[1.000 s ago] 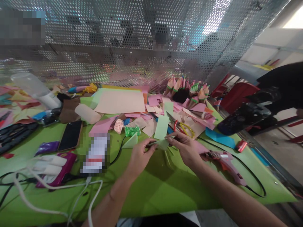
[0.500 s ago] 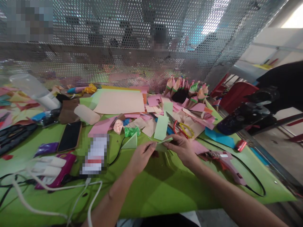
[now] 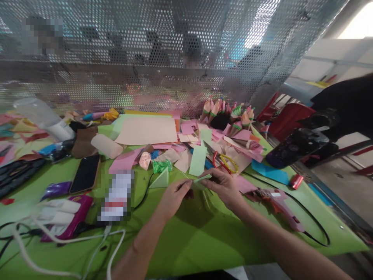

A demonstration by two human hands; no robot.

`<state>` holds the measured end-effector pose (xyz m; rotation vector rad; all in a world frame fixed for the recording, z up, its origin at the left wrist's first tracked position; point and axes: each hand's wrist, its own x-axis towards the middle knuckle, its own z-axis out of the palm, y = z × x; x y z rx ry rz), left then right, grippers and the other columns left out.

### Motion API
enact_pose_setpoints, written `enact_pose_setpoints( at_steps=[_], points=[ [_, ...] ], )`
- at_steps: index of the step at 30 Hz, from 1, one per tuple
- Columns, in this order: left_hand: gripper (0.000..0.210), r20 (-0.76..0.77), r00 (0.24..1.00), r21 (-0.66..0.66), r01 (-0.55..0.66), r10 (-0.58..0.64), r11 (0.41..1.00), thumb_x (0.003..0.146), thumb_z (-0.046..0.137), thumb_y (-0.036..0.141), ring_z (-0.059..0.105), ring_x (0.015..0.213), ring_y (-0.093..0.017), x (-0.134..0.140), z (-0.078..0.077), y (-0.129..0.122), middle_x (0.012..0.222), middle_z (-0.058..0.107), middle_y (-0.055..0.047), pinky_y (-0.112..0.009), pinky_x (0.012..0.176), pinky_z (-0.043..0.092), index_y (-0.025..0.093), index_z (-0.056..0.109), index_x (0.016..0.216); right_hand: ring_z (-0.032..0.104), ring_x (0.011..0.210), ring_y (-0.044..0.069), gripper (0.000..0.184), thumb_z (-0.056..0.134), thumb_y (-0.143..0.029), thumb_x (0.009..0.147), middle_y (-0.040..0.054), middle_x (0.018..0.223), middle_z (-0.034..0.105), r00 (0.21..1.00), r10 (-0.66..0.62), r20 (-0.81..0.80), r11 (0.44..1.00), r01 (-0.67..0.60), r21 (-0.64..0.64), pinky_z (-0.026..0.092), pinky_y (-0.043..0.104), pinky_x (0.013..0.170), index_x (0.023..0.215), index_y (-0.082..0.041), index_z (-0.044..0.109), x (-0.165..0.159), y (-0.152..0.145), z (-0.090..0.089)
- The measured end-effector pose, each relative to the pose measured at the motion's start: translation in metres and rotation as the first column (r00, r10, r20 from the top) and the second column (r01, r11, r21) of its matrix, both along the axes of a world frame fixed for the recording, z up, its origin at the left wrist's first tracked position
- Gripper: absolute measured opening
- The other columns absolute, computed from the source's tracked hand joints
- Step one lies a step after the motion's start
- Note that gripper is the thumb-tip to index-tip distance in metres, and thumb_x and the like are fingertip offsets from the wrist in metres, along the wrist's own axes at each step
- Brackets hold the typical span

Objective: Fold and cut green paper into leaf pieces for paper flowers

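Between both hands, above the green table (image 3: 201, 245), is a small folded piece of light green paper (image 3: 202, 178). My left hand (image 3: 176, 193) pinches its left end between thumb and fingers. On its right end my right hand (image 3: 222, 185) is closed, thumb below and fingers above. A folded green paper triangle (image 3: 160, 180) stands just left of my left hand. Behind the hands lie a flat green paper strip (image 3: 198, 160) and scissors (image 3: 229, 162) with red and yellow handles. To the right rests a pink glue gun (image 3: 281, 204) with its black cord.
Paper cone flowers (image 3: 241, 112) stand at the back right, before a perforated metal screen (image 3: 140, 85). Phones (image 3: 85, 173), a power strip (image 3: 70, 217) and white cables occupy the left. A dark bottle (image 3: 287, 146) and a red battery (image 3: 296, 181) are at the right edge.
The green paper has turned in my fingers, showing a narrower edge now. Both hands stay close together. The camera view has shifted slightly.
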<state>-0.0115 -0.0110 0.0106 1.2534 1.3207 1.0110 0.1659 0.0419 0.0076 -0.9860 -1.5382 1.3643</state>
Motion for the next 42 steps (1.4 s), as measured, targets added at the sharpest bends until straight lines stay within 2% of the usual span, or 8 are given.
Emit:
enact_pose_setpoints(
  at_steps=[7,14,24,28,31,34,38,42],
  points=[
    [0.036,-0.260,0.966,0.176,0.042,0.005,0.984,0.094,0.043,0.042,0.064,0.079,-0.021,0.001,-0.010,0.003,0.085,0.072,-0.006,-0.032,0.071,0.048,0.020,0.070,0.092,0.058,0.067,0.017,0.022,0.074,-0.043,0.073,0.0013,0.070,0.067,0.995,-0.065,0.069,0.992,0.056,0.115,0.046,0.029,0.062,0.075,-0.021,0.072,-0.003,0.001,-0.002],
    [0.032,-0.603,0.796,0.250,0.130,0.049,0.960,0.098,0.035,0.030,0.063,0.075,-0.024,0.019,-0.001,0.005,0.084,0.070,-0.010,-0.032,0.066,0.041,0.019,0.065,0.094,0.053,0.062,0.015,0.026,0.073,-0.046,0.075,0.0001,0.067,0.064,0.995,-0.069,0.069,0.989,0.059,0.136,0.042,0.027,0.059,0.077,-0.020,0.071,-0.002,0.003,-0.001],
    [0.026,-0.578,0.815,0.253,0.153,0.022,0.955,0.095,0.040,0.030,0.056,0.062,-0.018,0.027,0.007,0.026,0.066,0.061,-0.002,-0.028,0.059,0.033,0.022,0.053,0.074,0.053,0.064,0.015,0.030,0.065,-0.049,0.080,-0.0009,0.065,0.059,0.985,-0.172,0.029,0.969,0.163,0.186,0.041,0.026,0.060,0.073,-0.021,0.067,0.004,0.020,0.007],
    [0.028,-0.471,0.874,0.275,0.020,0.116,0.961,0.093,0.038,0.035,0.052,0.061,-0.018,0.026,-0.003,0.040,0.064,0.057,0.000,-0.028,0.059,0.034,0.022,0.049,0.071,0.060,0.077,0.016,0.032,0.057,-0.043,0.089,0.0036,0.092,0.067,0.972,-0.200,0.122,0.919,0.143,0.367,0.047,0.027,0.069,0.113,-0.024,0.065,0.033,0.018,0.035],
    [0.029,-0.429,0.888,0.314,-0.029,0.169,0.949,0.092,0.039,0.037,0.047,0.056,-0.016,0.018,-0.011,0.045,0.059,0.048,0.002,-0.027,0.055,0.032,0.023,0.044,0.067,0.063,0.085,0.019,0.030,0.059,-0.040,0.090,0.0066,0.105,0.068,0.876,-0.337,0.345,0.848,0.123,0.516,0.049,0.030,0.075,0.115,-0.025,0.065,0.079,-0.007,0.051],
    [0.027,-0.389,0.897,0.341,-0.070,0.208,0.938,0.090,0.041,0.039,0.044,0.054,-0.015,0.008,-0.015,0.046,0.057,0.045,0.003,-0.027,0.054,0.031,0.024,0.044,0.068,0.064,0.091,0.024,0.032,0.058,-0.040,0.089,0.0080,0.105,0.067,0.649,-0.491,0.581,0.830,0.145,0.539,0.049,0.035,0.080,0.117,-0.026,0.065,0.132,-0.041,0.048],
    [0.030,-0.359,0.903,0.341,-0.109,0.237,0.934,0.090,0.039,0.043,0.045,0.055,-0.017,0.002,-0.016,0.048,0.058,0.046,0.002,-0.029,0.056,0.032,0.024,0.043,0.067,0.062,0.101,0.032,0.045,0.057,-0.043,0.087,0.0122,0.109,0.066,0.324,-0.533,0.781,0.845,0.176,0.504,0.048,0.043,0.084,0.128,-0.024,0.060,0.187,-0.069,0.016],
    [0.031,-0.328,0.910,0.369,-0.125,0.255,0.921,0.091,0.039,0.045,0.049,0.058,-0.018,0.000,-0.015,0.049,0.061,0.051,0.001,-0.029,0.058,0.036,0.024,0.044,0.068,0.066,0.085,0.028,0.055,0.051,-0.042,0.089,0.0117,0.103,0.067,0.291,-0.435,0.852,0.899,0.197,0.391,0.051,0.041,0.075,0.141,-0.024,0.048,0.202,-0.072,-0.022]
  ],
)
